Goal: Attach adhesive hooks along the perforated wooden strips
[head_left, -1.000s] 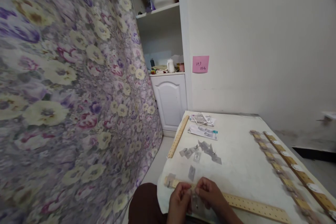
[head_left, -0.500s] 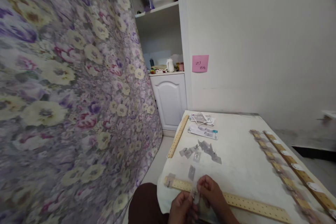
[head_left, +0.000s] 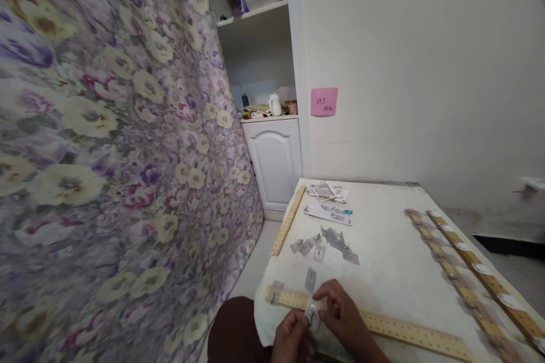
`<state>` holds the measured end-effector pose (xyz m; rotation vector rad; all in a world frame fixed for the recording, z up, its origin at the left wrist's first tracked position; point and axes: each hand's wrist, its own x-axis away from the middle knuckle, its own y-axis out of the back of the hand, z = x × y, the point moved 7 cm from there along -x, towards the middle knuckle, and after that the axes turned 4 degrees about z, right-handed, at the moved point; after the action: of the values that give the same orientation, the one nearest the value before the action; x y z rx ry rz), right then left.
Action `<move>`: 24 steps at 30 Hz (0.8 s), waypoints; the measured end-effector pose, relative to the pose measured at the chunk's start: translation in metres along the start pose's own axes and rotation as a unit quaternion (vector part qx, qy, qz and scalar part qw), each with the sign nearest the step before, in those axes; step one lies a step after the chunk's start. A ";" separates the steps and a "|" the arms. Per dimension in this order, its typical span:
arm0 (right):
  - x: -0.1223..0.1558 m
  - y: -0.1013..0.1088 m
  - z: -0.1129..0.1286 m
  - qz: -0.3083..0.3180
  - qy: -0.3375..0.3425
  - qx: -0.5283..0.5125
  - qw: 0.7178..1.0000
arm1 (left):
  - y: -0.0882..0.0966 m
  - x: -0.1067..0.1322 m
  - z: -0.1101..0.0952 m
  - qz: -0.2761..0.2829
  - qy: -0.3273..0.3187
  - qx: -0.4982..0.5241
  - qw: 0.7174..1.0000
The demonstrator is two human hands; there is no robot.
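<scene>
Both hands are together over the near wooden strip with rows of holes (head_left: 409,332). My left hand (head_left: 293,337) pinches the lower left side of a clear adhesive hook (head_left: 313,313), a small see-through piece with a shiny part. On its right, my right hand (head_left: 342,313) holds the upper edge between thumb and fingers. A similar clear piece (head_left: 277,289) lies on the strip's left end. Just beyond the hands rests a single clear piece (head_left: 310,279), with another (head_left: 319,253) farther off. Several more clear pieces (head_left: 338,240) lie in an overlapping group behind.
A second wooden strip (head_left: 288,221) lies along the table's left edge. At the right, one strip (head_left: 449,269) bears clear pieces and another (head_left: 472,261) bears white round ones. Flat packaging (head_left: 328,214) lies at the back. A floral curtain (head_left: 128,153) hangs left.
The right hand's fingers have shifted up and left along the clear hook, their grip changing. The hook shows more openly between the hands. The left hand has moved slightly left.
</scene>
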<state>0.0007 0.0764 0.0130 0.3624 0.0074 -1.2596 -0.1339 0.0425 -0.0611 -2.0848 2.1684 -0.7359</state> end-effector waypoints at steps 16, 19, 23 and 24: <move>0.003 -0.004 0.000 -0.018 0.009 0.035 0.999 | -0.006 0.005 -0.013 -0.001 0.003 -0.112 0.994; 0.003 0.003 -0.010 -0.043 -0.020 0.030 0.998 | -0.007 0.005 -0.016 -0.003 -0.007 -0.118 0.993; 0.003 0.014 -0.015 -0.067 -0.061 0.041 0.995 | -0.011 0.006 -0.023 0.001 -0.023 -0.146 0.989; 0.003 0.016 -0.013 -0.069 -0.060 0.046 0.995 | -0.012 0.007 -0.025 0.003 -0.025 -0.164 0.986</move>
<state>0.0192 0.0814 0.0048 0.3699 -0.1296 -1.4194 -0.1324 0.0438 -0.0329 -2.2071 2.4045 -0.3367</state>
